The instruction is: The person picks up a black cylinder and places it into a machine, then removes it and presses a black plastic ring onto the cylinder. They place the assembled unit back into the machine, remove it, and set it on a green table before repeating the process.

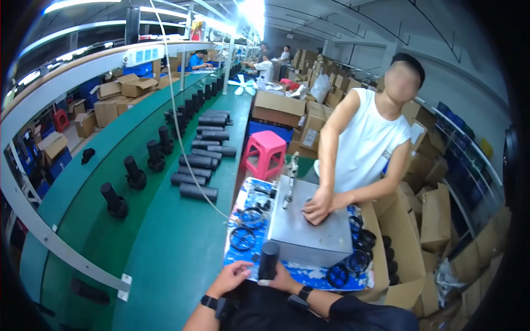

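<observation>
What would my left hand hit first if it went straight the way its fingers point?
Your left hand would probably first meet the matte black cylinder held in your right hand, though depth is hard to judge here.

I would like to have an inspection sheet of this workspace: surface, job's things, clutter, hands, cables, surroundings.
Surface: green table; beside it a blue board with white patches.
Job's things: one black cylinder, roughly upright; metal box on the board.
Clutter: black wheels around the box; black tubes lying on the table.
Hands: right hand grips the cylinder; left hand is open beside it, seemingly empty.
Cables: pale cord from above, reaching the board's left edge.
Surroundings: co-worker, hands on the box top; pink stool; cardboard boxes.
</observation>
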The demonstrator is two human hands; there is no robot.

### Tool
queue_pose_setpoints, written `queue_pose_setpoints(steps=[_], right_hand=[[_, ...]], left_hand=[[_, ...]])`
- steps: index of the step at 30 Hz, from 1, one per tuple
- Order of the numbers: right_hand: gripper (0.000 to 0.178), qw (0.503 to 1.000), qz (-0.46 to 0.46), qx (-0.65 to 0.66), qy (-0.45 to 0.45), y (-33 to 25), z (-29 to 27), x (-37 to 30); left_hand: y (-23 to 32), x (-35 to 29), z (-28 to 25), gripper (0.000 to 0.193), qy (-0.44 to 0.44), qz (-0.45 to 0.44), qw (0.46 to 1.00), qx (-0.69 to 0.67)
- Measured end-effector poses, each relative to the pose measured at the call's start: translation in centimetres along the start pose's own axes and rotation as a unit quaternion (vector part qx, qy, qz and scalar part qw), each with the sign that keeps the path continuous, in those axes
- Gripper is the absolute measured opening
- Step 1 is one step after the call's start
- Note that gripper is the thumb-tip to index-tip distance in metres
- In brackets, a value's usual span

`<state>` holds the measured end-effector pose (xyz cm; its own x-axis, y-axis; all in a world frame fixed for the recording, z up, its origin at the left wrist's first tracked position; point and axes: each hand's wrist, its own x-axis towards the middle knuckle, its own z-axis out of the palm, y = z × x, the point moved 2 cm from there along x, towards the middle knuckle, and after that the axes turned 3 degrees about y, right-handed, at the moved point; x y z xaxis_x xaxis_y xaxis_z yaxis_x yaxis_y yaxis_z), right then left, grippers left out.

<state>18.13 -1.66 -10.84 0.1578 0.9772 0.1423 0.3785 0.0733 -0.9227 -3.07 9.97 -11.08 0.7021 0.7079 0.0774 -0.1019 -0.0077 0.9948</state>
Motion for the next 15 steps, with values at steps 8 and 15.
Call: queue_pose_setpoints(steps=[8, 15], right_hand=[[0.090, 0.989, -0.033, 0.141, 0.018, -5.4, 1.6, -1.2], [0.081, 0.991, -0.073, 0.096, 0.058, -9.0, 0.8, 2.5]], left_hand=[[1.8, -2.7, 0.6, 0.049, -0.076, -0.006, 0.996, 0.041], [5.5, -1.9, 3.0, 0.057, -0.004, 0.027, 0.995, -0.098]])
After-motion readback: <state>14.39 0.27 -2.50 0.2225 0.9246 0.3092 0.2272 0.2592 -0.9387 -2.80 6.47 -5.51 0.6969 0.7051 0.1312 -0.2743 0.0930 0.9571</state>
